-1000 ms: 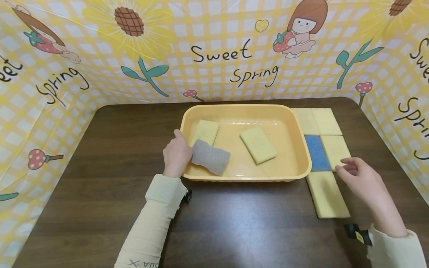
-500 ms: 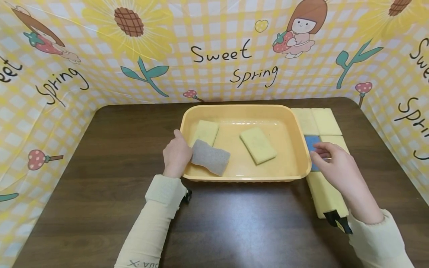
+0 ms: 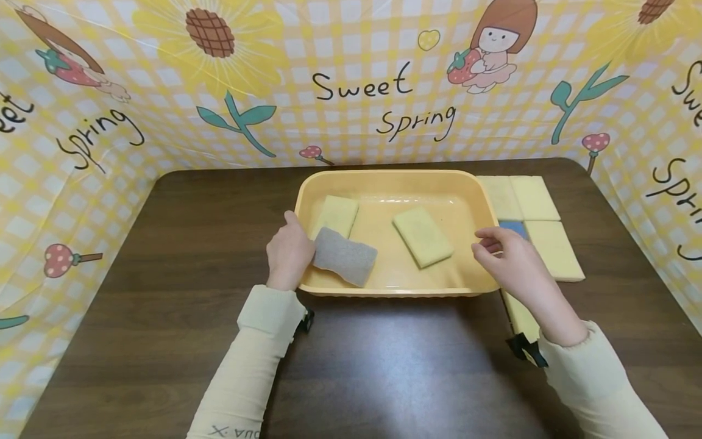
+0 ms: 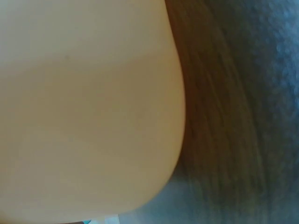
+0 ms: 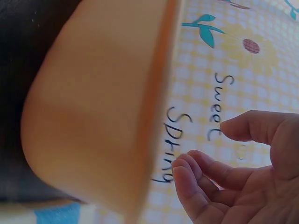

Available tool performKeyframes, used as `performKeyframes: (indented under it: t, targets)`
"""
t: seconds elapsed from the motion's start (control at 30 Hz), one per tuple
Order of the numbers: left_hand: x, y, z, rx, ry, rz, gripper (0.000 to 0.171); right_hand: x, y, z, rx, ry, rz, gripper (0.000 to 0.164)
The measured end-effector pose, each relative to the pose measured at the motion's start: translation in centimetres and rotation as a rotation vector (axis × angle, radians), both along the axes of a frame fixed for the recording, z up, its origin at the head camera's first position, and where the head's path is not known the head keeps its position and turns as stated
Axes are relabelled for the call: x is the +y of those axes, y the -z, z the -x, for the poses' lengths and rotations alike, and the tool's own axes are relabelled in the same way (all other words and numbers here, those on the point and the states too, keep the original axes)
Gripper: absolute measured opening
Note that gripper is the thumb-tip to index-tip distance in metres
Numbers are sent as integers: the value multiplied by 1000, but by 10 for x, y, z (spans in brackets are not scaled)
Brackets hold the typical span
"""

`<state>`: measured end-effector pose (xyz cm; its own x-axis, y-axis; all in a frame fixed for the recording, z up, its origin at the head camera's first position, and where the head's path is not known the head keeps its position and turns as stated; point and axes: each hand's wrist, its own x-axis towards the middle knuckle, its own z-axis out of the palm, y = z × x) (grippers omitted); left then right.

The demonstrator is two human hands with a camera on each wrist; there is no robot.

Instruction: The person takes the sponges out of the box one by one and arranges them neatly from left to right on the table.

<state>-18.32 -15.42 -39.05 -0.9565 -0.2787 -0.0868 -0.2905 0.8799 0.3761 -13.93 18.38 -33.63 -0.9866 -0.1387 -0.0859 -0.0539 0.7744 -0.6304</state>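
A yellow plastic basin stands on the dark table. My left hand grips its left rim; most of those fingers are hidden. In the left wrist view the basin's wall fills much of the picture. Inside lie two pale yellow sponge pads, one at the left and one near the middle. A curved grey pad overlaps the left one. Over the basin's right rim hovers my right hand, its fingers loosely bent. Between its thumb and fingers there is nothing, as the right wrist view shows.
Right of the basin, several flat pads lie edge to edge: yellow ones and a blue one, with another yellow one nearer. My right hand and sleeve partly cover them. A checked cloth wall rises behind the table.
My right hand has moved left, from above the yellow pads on the table to the basin's right rim. The left hand, the basin and the pads have kept their places.
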Motion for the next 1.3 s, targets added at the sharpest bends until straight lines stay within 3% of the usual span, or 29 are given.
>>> performKeyframes:
  t: [0.47, 0.77, 1.0, 1.3]
  targets:
    - [0, -1, 1, -12, -1, -4, 42, -28, 24, 30, -57, -33, -39, 44]
    - [1, -1, 0, -1, 2, -3, 40, -38, 41, 45, -100, -19, -88, 54]
    - [0, 1, 0, 4, 3, -2, 40, -43, 49, 50, -163, 14, -87, 58]
    - [0, 1, 1, 3, 2, 5, 40, -43, 51, 52, -164, 23, -130, 60]
